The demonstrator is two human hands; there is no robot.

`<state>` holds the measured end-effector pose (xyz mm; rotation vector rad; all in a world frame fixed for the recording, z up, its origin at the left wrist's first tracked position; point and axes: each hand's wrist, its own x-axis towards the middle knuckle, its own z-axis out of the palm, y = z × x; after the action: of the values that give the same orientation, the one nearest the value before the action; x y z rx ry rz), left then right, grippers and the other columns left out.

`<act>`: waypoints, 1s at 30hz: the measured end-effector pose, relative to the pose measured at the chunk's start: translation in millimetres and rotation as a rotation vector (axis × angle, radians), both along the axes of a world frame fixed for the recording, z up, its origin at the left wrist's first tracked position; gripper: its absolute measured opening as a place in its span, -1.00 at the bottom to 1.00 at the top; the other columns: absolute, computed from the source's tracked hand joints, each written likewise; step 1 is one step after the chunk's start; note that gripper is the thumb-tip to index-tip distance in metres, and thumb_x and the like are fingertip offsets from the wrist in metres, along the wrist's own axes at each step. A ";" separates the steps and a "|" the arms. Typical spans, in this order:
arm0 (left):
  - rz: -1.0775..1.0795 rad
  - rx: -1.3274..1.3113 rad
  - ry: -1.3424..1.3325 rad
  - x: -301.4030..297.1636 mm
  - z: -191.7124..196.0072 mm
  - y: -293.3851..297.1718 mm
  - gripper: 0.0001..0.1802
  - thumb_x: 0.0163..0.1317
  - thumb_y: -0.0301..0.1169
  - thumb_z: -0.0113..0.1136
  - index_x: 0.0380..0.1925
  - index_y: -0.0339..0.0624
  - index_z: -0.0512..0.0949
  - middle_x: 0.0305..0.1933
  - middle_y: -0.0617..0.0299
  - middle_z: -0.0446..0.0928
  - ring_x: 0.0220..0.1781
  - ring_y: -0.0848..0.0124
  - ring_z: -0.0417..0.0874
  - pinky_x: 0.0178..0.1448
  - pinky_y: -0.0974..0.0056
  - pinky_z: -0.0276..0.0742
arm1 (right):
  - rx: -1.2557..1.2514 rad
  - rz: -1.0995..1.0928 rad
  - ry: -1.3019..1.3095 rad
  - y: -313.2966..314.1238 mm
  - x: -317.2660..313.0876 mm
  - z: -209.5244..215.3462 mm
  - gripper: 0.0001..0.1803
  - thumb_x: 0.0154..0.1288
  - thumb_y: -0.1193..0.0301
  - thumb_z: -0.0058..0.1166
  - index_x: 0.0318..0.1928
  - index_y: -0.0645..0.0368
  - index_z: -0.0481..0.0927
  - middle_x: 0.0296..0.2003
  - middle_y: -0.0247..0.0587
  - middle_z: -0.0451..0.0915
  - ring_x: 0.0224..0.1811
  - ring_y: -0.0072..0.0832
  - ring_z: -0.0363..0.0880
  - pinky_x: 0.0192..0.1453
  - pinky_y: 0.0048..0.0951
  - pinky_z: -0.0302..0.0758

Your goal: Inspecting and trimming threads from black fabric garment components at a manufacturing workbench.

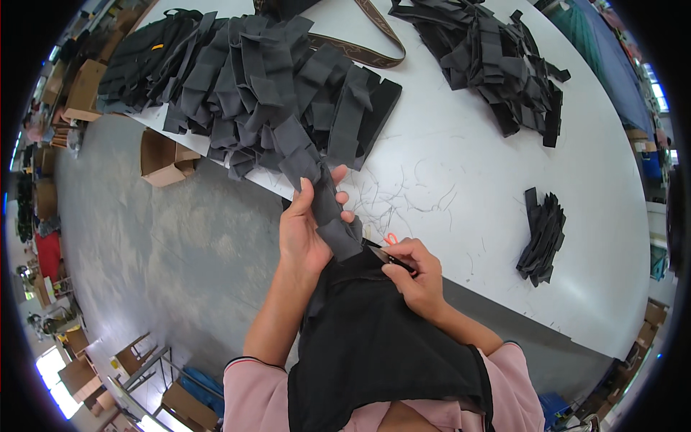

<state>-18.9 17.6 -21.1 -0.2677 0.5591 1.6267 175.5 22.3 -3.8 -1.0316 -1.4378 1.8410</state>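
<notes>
A dark grey fabric strip (325, 194) with folded sections is gripped between the thumb and fingers of my left hand (306, 234). It runs up into a large heap of similar grey fabric pieces (245, 79) on the table. My right hand (419, 277) is closed round a small pair of thread snips (385, 258) with dark handles. Their blades point at the strip's lower end, close to its edge; whether they touch it I cannot tell. A small orange loop shows beside the snips.
The white table (590, 216) has loose thread scraps (410, 205) across its middle. Another heap of dark strips (497, 65) lies at the far right, with a smaller bundle (541, 237) nearer. A brown patterned strap (374, 32) curls at the back. A cardboard box (162, 158) stands left of the table.
</notes>
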 end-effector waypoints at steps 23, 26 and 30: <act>-0.197 -0.119 0.552 9.4 28.0 3.1 -0.60 0.36 -0.18 -0.02 0.02 -0.22 0.25 -0.01 0.02 0.51 -0.21 0.31 0.62 -0.28 0.23 0.64 | 1.218 0.366 -0.234 14.7 -26.2 -22.1 -0.72 -0.19 0.55 0.09 -0.33 0.14 0.53 -0.53 -0.39 0.39 -0.61 -0.51 0.40 -0.56 -0.49 0.26; -0.164 -0.162 0.599 9.0 27.7 2.2 -0.61 0.38 -0.18 -0.05 0.02 -0.24 0.24 -0.04 0.00 0.52 -0.28 0.32 0.62 -0.31 0.27 0.62 | 1.149 0.416 -0.256 11.4 -21.0 -14.0 -0.69 -0.19 0.56 0.19 -0.29 0.10 0.58 -0.56 -0.33 0.39 -0.64 -0.46 0.37 -0.60 -0.49 0.28; -0.156 -0.212 0.656 9.6 28.1 -0.2 -0.61 0.39 -0.18 -0.08 0.02 -0.25 0.24 -0.07 -0.02 0.53 -0.33 0.32 0.62 -0.34 0.30 0.60 | 0.742 0.330 -0.231 10.6 -12.4 6.3 -0.69 -0.08 0.46 0.26 -0.23 0.12 0.56 -0.47 -0.34 0.43 -0.57 -0.43 0.44 -0.51 -0.51 0.32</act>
<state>-9.3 17.3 7.0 0.1671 1.2224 1.4881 163.1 32.9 2.4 -0.6579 -2.2925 1.2043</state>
